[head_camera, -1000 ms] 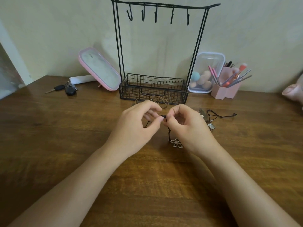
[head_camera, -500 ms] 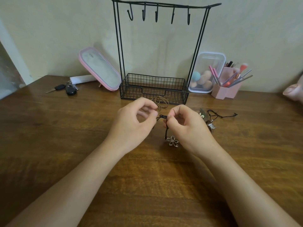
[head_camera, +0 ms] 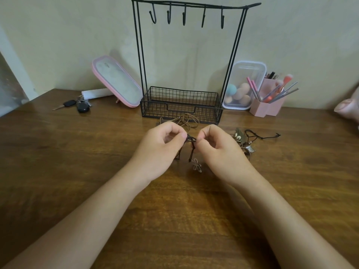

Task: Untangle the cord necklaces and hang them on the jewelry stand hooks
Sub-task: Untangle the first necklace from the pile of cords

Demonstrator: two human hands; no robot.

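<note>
Jewelry stand (head_camera: 186, 105), black wire, basket base, five bare hooks (head_camera: 184, 16) on top bar; set at the back of the wooden counter (head_camera: 58, 152), against the wall. Dark cord necklace (head_camera: 191, 146) in front of the stand: left hand (head_camera: 163, 146) and right hand (head_camera: 217, 148) each pinched shut on it, cord stretched between the fingertips, flower pendant (head_camera: 196, 165) dangling just below. Tan cord necklace (head_camera: 186, 121) lying touching the stand's basket front. Tangled cords with charms (head_camera: 246, 140) right of the stand's front. Pink mirror (head_camera: 116, 82) and keys (head_camera: 77, 105) left of the stand; clear sponge box (head_camera: 242, 84) and pink brush holder (head_camera: 268, 101) right of it.
</note>
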